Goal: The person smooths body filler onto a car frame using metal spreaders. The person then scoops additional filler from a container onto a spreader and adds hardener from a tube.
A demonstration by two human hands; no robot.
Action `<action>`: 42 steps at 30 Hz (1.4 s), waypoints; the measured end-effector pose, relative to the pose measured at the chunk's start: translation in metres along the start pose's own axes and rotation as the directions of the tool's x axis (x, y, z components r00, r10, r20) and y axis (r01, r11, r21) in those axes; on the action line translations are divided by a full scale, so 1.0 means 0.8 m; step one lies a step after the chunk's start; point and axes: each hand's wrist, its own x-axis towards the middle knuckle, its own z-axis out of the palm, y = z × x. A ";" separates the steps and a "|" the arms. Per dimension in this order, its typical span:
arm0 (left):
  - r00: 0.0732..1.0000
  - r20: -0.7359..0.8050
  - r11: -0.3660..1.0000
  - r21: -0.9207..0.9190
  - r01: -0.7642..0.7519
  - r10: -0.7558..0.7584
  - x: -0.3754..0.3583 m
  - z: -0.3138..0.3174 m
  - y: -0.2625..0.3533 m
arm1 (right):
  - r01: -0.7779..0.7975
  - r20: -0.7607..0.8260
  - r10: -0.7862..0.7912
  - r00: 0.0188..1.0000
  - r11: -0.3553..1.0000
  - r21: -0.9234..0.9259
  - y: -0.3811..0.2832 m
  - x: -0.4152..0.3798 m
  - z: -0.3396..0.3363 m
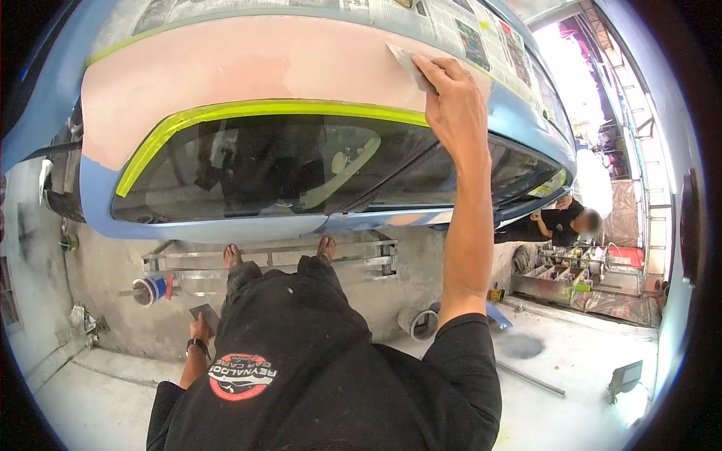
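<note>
My right hand (457, 105) is closed around a thin, pale putty spreader (407, 68), its blade against the pinkish filler-coated panel (331, 56) along the car's roof edge. Below that panel, bright yellow-green masking tape (301, 108) borders the dark side window (301, 169). Sheets of newspaper (376, 13) cover the roof above it. Down at my left side, my left hand (198, 331) grips a flat dark plate (206, 316), which could be a second spreader or a small putty board. It is well away from the car.
My bare feet are on a metal bench frame (353, 255) beside the car. On the floor stand a blue-and-white bucket (156, 287) and a grey bucket (416, 323). Another person (560, 224) is near the car's far end, by a cluttered rack (553, 282). A floodlight (624, 378) sits lower right.
</note>
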 end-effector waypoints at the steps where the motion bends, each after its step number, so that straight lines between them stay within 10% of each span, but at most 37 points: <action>1: 1.000 -0.013 1.000 0.021 0.002 -0.001 -0.003 0.001 0.000 | 0.003 -0.002 -0.003 1.000 1.000 -0.007 0.001 -0.003 0.003; 24: 0.992 -0.089 0.962 0.265 -0.064 0.091 -0.043 -0.015 0.033 | -0.009 -0.257 -0.029 0.966 0.990 -0.143 -0.009 -0.153 0.081; 42: 0.985 -0.043 0.935 0.323 -0.145 0.168 -0.014 0.008 0.022 | -0.022 -0.026 0.021 0.999 0.999 -0.039 0.001 -0.001 0.004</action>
